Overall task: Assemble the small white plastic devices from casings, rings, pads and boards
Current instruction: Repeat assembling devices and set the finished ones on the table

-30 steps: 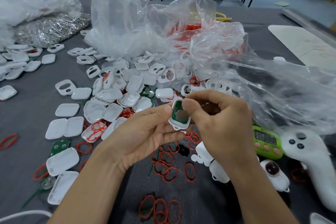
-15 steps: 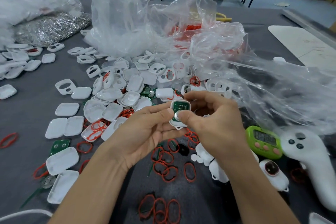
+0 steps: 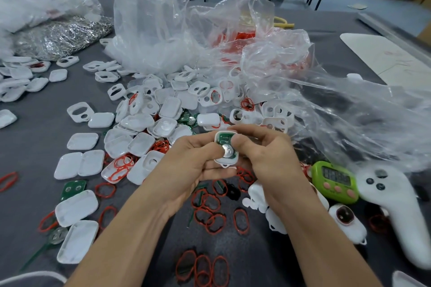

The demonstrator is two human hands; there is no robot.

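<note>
**Head view.** I see the left hand [image 3: 191, 163] and the right hand [image 3: 268, 158] meeting above the grey table [image 3: 35, 158]. Both pinch one white casing [image 3: 229, 161] between thumbs and fingers at mid-frame. A green board [image 3: 225, 138] with a round silver cell [image 3: 227, 153] sits inside it, facing up. Loose white shells [image 3: 149, 121] lie heaped behind, and red rings [image 3: 211, 213] are scattered below the hands. At right is a green timer [image 3: 334, 180], its digits too blurred to read, beside a white controller [image 3: 391, 205]. Any print on the board is illegible to me.

Fingers [image 3: 242, 141] hide the held casing's [image 3: 224, 161] side edges.
</note>
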